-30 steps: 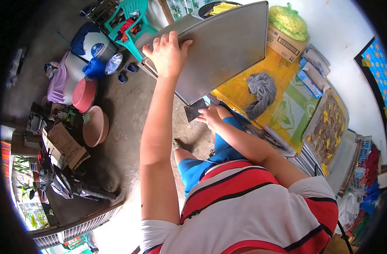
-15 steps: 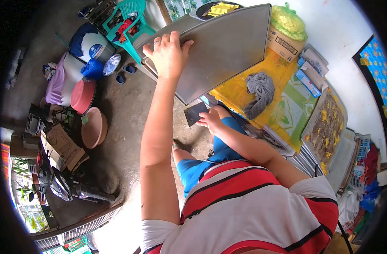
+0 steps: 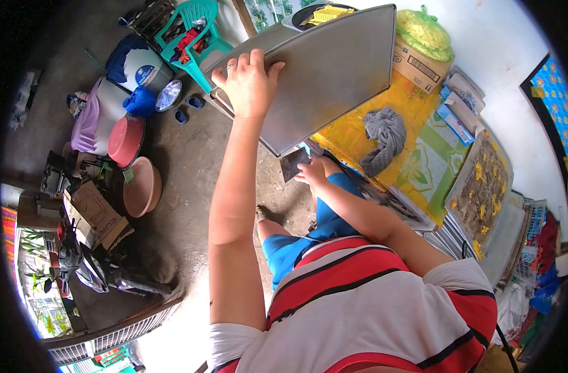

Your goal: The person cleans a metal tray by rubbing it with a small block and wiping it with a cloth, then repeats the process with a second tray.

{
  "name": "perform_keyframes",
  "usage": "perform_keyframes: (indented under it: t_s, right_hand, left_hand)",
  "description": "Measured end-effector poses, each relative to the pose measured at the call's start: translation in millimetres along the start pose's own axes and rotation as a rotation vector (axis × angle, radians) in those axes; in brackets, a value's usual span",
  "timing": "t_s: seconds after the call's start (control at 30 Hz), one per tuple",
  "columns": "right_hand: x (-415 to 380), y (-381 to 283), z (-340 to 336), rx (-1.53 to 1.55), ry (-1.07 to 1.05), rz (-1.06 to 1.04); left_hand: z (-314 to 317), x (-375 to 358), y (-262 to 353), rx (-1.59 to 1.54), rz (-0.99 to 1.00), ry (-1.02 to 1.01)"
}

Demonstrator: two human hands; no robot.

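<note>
My left hand [image 3: 249, 84] is closed over the upper left edge of a large grey metal baking tray [image 3: 334, 74], held tilted up on its side. The tray's broad flat face is turned toward me, with a brownish stain near its right end. Below its lower corner, my right hand [image 3: 311, 171] pinches a flat, dark, rectangular scraper [image 3: 293, 163]. The scraper's upper end lies close to the tray's lower corner. A crumpled grey cloth [image 3: 384, 140] rests on the yellow-covered table [image 3: 347, 133] to the right of the tray.
A cardboard box [image 3: 417, 65] with a bag of yellow pieces [image 3: 424, 34] stands behind the table. At right leans a soiled board [image 3: 480, 186]. Basins [image 3: 142, 186], a green chair [image 3: 197, 31], blue slippers [image 3: 187, 109] and a motorcycle [image 3: 85, 267] are on the left floor.
My right hand and the scraper have shifted slightly right and up, closer under the tray's lower corner, and the scraper's face has turned. My left hand keeps its hold on the tray.
</note>
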State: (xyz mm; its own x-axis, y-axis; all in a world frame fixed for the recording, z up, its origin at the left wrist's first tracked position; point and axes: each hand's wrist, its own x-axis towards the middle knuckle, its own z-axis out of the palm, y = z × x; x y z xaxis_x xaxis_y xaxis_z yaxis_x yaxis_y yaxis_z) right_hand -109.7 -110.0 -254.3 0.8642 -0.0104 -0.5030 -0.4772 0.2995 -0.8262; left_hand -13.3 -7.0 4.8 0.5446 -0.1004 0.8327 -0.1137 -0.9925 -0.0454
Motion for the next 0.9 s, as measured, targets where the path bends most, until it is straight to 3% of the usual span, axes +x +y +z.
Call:
perform_keyframes:
  t_s: [0.1,0.2,0.3,0.43,0.47,0.57,0.9]
  right_hand:
    - [4.5,6.9,-2.5,0.216,-0.011,-0.069]
    - [1.6,4.3,-1.3,0.043,-0.148,0.091]
    - [1.2,6.8,-1.3,-0.011,-0.159,0.107]
    - [-1.0,6.7,1.0,0.176,-0.01,0.011]
    - [6.3,9.0,-0.5,0.272,-0.127,-0.033]
    - [-2.8,-7.6,6.0,0.209,-0.015,-0.015]
    - [-21.8,-15.3,-8.2,0.159,0.012,-0.016]
  left_hand:
    - [1.9,-0.4,-0.2,0.011,0.005,0.014]
    - [4.7,0.3,1.1,0.022,0.004,0.013]
    - [4.4,1.6,1.0,0.021,0.009,0.016]
    - [3.0,0.2,-0.1,0.01,0.017,0.031]
    - [3.0,-0.2,0.5,0.014,0.02,0.041]
    - [3.5,-0.9,1.2,0.02,0.014,0.031]
    - [2.3,1.5,5.9,0.017,0.012,-0.002]
